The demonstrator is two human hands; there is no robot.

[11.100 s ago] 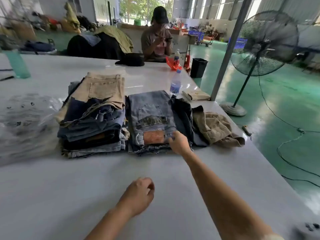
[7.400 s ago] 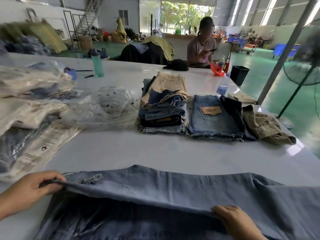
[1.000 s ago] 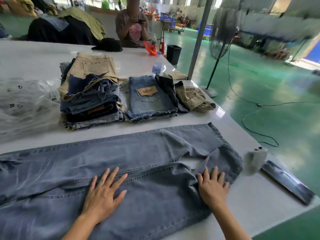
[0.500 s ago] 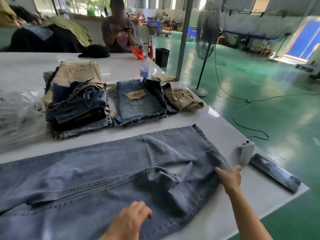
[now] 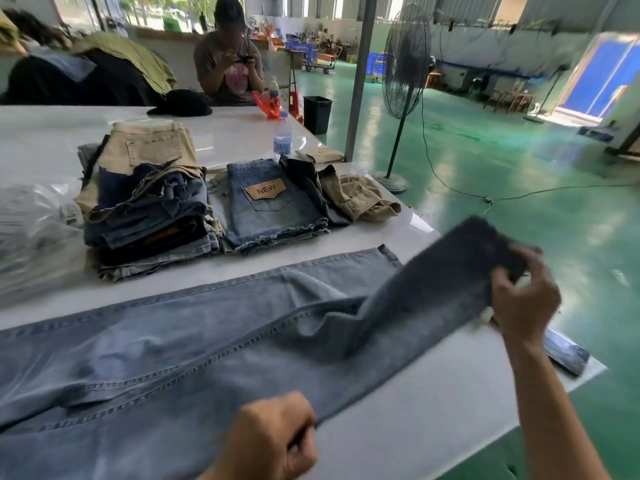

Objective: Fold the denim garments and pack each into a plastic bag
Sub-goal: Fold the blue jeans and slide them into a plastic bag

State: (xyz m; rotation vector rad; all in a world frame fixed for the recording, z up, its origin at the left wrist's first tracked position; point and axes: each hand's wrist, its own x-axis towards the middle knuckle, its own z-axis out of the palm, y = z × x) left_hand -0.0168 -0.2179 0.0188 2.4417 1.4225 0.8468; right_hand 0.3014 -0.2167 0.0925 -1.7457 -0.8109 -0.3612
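I stand at a glossy white tabletop that fills the lower left of the frame, inside a large workshop hall with a shiny green floor on the right. A tall black pedestal fan stands on that floor near a grey steel pillar, and a black waste bin sits beside the tabletop's far edge. At the top centre a seated person holds a phone.

A long pair of light blue denim jeans lies flat across the lower half of the frame. My right hand, at the right centre, has its fingers curled round the end of one jeans leg and holds it lifted off the tabletop, blurred with movement. My left hand, at the bottom centre, is closed in a fist at the near edge of the jeans; I cannot tell whether it pinches the cloth.

Behind the jeans, at the left centre, sits a tall stack of folded denim garments topped with a beige pair. Just beside it lies a pair of faded blue denim shorts whose tan leather patch reads "NEW". A crumpled khaki garment lies to their right, and a clear plastic water bottle stands behind. Clear plastic bags pile at the left edge; their print is too blurred to read.
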